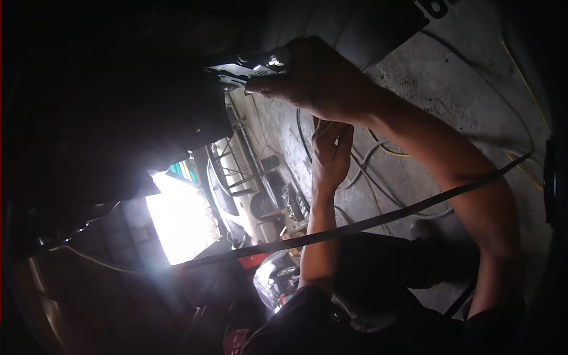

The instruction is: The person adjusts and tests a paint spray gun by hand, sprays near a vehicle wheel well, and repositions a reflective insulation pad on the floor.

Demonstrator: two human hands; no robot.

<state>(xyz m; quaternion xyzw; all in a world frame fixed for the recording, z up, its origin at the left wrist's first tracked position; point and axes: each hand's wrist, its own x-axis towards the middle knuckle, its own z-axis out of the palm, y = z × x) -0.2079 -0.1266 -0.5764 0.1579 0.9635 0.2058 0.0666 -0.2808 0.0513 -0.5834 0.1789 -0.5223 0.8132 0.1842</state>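
Note:
My right hand (305, 83) reaches up to the dark underside of a large object (130, 89), its fingers closed at a small metal part (248, 70) with bright edges. My left hand (331, 151) is raised just below it, fingers curled and pressed together, their tips partly hidden behind my right hand, so whatever they hold cannot be made out. A long black strap or hose (378, 214) runs across the view, in front of my forearms.
Grey concrete floor (402, 77) carries looped grey cables (373, 183) and a yellow hose (520, 71). Beyond are a white vehicle (228, 189), a metal rack (231, 168), a clear plastic bag (272, 278) and a very bright opening (177, 219).

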